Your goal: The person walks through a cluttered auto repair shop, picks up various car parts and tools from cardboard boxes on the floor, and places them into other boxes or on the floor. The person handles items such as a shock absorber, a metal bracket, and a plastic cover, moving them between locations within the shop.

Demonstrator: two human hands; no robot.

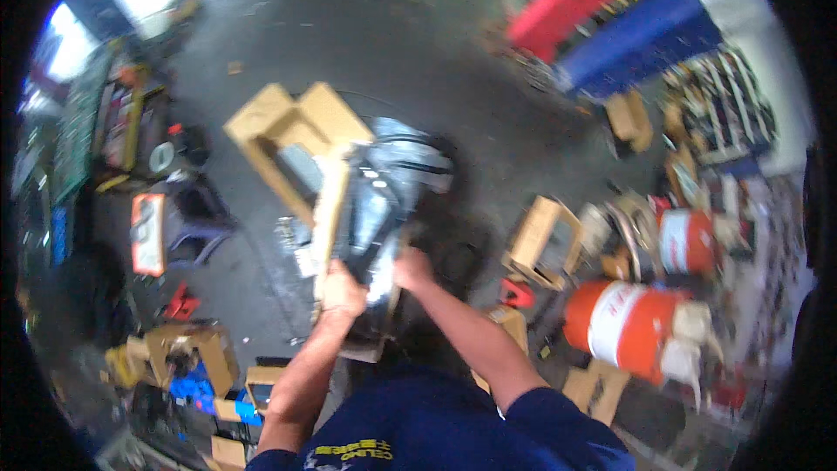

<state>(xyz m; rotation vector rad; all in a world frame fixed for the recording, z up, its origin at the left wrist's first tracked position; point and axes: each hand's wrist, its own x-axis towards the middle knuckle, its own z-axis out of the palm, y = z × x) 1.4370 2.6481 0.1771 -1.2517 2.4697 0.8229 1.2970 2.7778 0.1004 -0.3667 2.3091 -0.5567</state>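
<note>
We seem to be at the handling step: our left grip (345, 290) holds the near left edge of the shiny wrapped bundle (370, 209), which lies before us, just right of the open cardboard box (253, 139). Our right grip (414, 269) is at its right edge; blur hides whether it clasps. The next move likely calls for steady, two-sided support.

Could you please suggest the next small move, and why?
Perhaps steady the glossy grey plastic-covered bundle: the left hand and right hand are at opposite sides of its near part, while its far end, beside the open brown cardboard box, has no hand there.
</note>
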